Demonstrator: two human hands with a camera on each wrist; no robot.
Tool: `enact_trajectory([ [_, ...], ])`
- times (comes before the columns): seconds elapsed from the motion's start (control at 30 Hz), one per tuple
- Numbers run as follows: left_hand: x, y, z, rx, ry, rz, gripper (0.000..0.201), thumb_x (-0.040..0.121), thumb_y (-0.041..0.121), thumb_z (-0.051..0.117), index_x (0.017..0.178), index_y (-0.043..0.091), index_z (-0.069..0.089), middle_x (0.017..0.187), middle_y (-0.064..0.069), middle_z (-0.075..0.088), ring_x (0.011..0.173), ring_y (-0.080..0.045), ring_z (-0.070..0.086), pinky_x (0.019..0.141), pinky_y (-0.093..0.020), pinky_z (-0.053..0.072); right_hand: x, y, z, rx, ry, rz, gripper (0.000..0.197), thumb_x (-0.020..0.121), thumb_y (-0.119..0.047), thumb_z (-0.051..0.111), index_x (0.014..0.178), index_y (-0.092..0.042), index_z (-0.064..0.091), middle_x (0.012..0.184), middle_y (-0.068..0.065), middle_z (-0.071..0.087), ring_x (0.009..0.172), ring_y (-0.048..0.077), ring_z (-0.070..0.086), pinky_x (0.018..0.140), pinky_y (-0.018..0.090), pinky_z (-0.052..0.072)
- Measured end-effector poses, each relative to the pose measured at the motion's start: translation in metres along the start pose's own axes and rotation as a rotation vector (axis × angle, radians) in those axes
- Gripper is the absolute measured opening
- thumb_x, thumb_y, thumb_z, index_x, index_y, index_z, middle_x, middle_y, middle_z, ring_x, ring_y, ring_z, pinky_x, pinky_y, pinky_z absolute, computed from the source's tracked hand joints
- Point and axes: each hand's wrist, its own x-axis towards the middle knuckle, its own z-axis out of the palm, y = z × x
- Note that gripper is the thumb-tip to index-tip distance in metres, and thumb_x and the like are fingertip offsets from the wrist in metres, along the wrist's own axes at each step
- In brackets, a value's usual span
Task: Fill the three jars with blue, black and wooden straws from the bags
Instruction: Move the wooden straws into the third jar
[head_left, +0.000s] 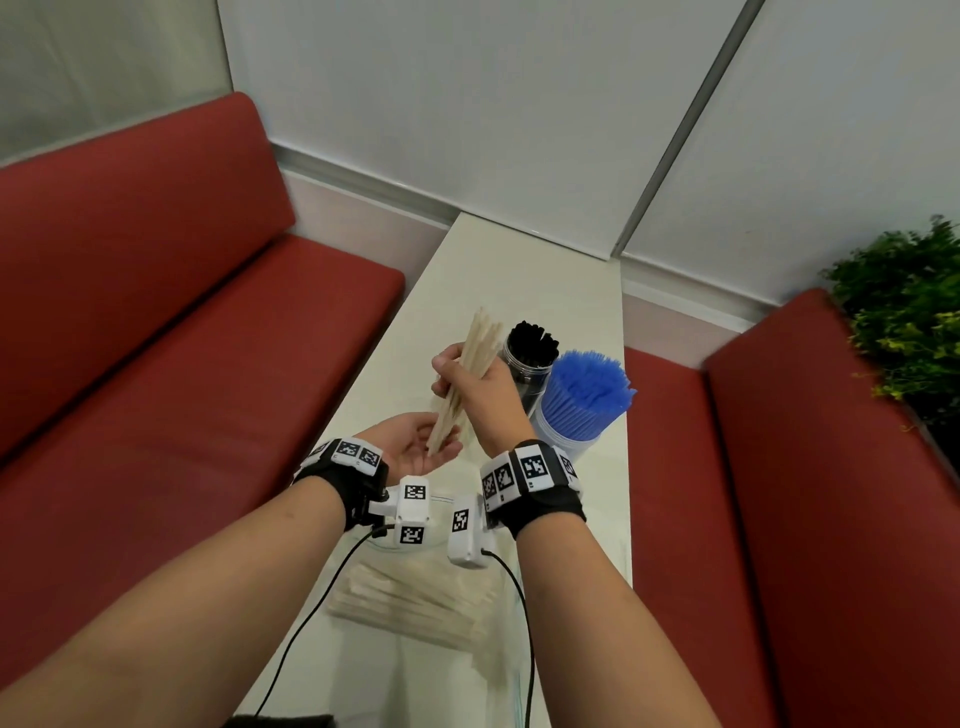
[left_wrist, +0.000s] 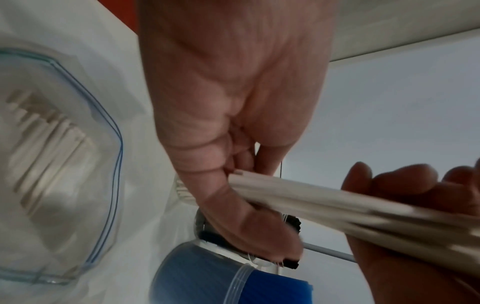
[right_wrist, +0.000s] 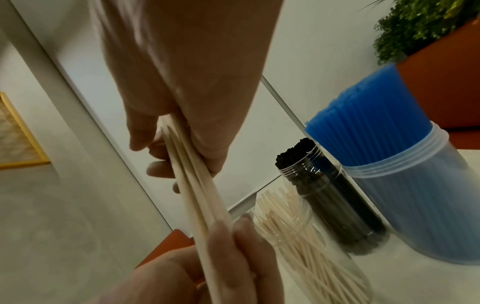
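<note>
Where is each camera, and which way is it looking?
Head: worn up high, looking down at the table; both forearms, the left hand and the right hand show.
Left wrist: looks along the left palm toward the bag.
Right wrist: looks along the right hand toward the jars; left fingers show.
All three share the wooden straws, the blue straws and the black straws.

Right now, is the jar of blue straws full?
Full: blue straws pack the jar tightly and stick out well above its rim.
</note>
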Motion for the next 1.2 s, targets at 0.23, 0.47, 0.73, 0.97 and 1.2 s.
enact_trajectory([
  [0.23,0.005,-0.002,0.001,0.089,-0.115,-0.219,0.023,0.093,0.023,0.053,0.076,0.008,0.054,0.059,-0.004,0.05,0.032,-0.004,0.04,0.024,-0.012,0.022,0.001,0.006,0.001,0.091,0.014,-0.03,0.014,0.099,-0.017,0.067,0.09,-0.007,0.063,0.064,0.004,0.05,0.059,0.016,0.05,0.071,0.031,0.056],
  [0.47,-0.003,-0.002,0.002,0.071,-0.224,-0.366,0.021,0.084,0.022,0.06,0.07,0.007,0.056,0.059,-0.002,0.049,0.029,-0.006,0.038,0.026,-0.012,0.013,0.006,0.01,-0.005,0.154,-0.096,0.006,0.042,0.087,-0.033,0.079,0.056,-0.021,0.054,0.057,0.004,0.045,0.051,0.017,0.043,0.07,0.032,0.053],
  [0.73,-0.004,0.004,0.003,0.075,-0.134,-0.378,0.039,0.097,0.031,0.05,0.068,0.006,0.056,0.045,-0.005,0.046,0.026,-0.009,0.036,0.033,-0.011,0.008,0.015,-0.004,-0.024,-0.119,-0.232,0.142,0.027,0.084,-0.034,0.08,0.067,-0.017,0.068,0.075,0.005,0.068,0.08,0.019,0.067,0.078,0.034,0.055],
  [0.97,0.01,-0.001,-0.019,0.12,-0.04,-0.307,0.027,0.102,0.028,0.045,0.084,0.008,0.048,0.048,-0.005,0.046,0.026,-0.008,0.033,0.022,-0.015,0.018,0.02,-0.016,-0.036,-0.337,-0.421,0.425,0.001,0.086,-0.008,0.077,0.085,-0.009,0.077,0.09,0.013,0.078,0.087,0.027,0.077,0.082,0.035,0.064],
  [1.2,0.032,-0.02,-0.048,0.338,0.252,-0.1,0.031,0.102,0.026,0.047,0.079,0.006,0.052,0.053,-0.005,0.05,0.034,-0.009,0.041,0.03,-0.015,0.027,0.026,-0.01,-0.038,-0.414,-0.389,0.411,0.014,0.084,0.007,0.07,0.09,-0.002,0.078,0.083,0.0,0.079,0.087,0.021,0.077,0.081,0.032,0.064],
])
